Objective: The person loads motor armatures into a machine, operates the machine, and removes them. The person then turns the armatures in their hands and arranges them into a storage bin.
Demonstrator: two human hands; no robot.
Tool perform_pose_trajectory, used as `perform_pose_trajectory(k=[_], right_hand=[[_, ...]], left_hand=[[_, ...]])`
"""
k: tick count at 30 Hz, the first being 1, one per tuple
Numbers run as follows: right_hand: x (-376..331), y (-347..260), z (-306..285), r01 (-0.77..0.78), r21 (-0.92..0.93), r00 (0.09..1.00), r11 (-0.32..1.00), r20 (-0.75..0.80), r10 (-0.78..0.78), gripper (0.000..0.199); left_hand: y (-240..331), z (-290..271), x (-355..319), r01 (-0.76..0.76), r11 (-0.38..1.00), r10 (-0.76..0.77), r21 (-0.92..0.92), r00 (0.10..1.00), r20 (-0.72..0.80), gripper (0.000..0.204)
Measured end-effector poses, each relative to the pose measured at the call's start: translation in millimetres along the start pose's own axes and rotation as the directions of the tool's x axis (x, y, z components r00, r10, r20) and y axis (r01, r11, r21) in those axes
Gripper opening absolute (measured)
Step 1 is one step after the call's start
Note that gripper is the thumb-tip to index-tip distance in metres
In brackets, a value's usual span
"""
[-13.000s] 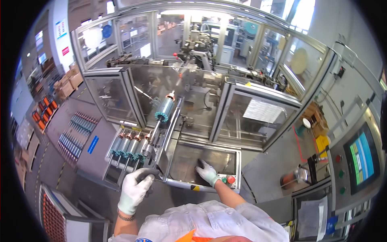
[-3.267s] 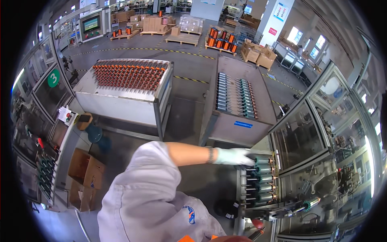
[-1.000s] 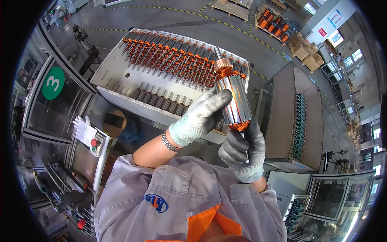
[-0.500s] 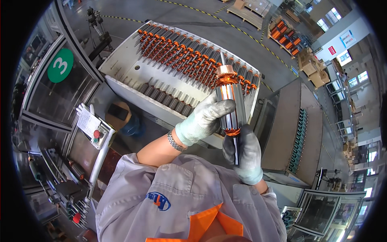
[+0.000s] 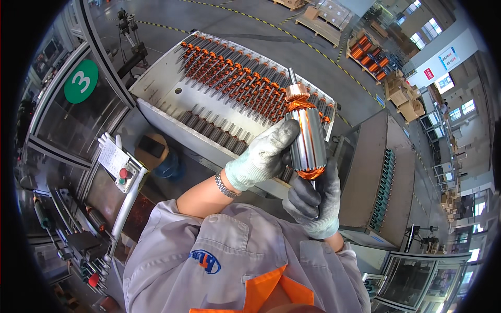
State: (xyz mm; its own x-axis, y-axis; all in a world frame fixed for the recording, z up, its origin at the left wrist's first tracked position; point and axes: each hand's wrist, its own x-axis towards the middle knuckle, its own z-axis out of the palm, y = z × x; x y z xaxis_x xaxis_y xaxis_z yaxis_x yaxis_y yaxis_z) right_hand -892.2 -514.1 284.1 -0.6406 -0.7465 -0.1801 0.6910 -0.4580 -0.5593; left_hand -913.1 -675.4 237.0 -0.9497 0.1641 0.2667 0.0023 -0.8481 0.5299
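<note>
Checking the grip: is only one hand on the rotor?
No, both gloved hands hold the rotor: left hand on its side, right hand beneath.

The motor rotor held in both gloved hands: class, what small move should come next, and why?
Probably lower the rotor toward the open white tray. The left hand grips its steel core, the right hand holds its lower shaft, and it stands upright above rows of like rotors.

A white bin [image 5: 156,94] holds rows of copper-wound rotors [image 5: 235,78]; a green round sign [image 5: 81,81] hangs left; stacked pallets [image 5: 323,21] stand beyond.
</note>
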Motion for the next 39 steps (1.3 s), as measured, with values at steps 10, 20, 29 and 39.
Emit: perform_pose_trajectory(k=[10, 20, 29, 39], right_hand=[[14.5, 11.8, 2.7, -0.331, 0.450, 0.912, 0.830, 0.380, 0.158, 0.073], [33.6, 41.7, 28.5, -0.435, 0.361, 0.823, 0.825, 0.530, 0.203, 0.056], [49.9, 79.0, 57.8, -0.460, 0.312, 0.834, 0.831, 0.474, 0.283, 0.047], [80.4, 112.4, 91.5, -0.426, 0.000, 0.901, 0.905, 0.090, 0.424, 0.048]], left_hand=[[28.3, -13.3, -8.3, 0.021, 0.992, -0.001, -0.122, 0.987, 0.160, 0.080], [53.2, -13.9, -37.2, -0.071, 0.965, 0.124, -0.251, 0.971, 0.202, 0.067], [81.9, -17.1, -76.5, -0.133, 0.981, 0.139, -0.142, 0.990, 0.034, 0.067], [131.6, -36.5, -120.3, -0.280, 0.959, 0.267, -0.037, 0.941, -0.206, 0.042]])
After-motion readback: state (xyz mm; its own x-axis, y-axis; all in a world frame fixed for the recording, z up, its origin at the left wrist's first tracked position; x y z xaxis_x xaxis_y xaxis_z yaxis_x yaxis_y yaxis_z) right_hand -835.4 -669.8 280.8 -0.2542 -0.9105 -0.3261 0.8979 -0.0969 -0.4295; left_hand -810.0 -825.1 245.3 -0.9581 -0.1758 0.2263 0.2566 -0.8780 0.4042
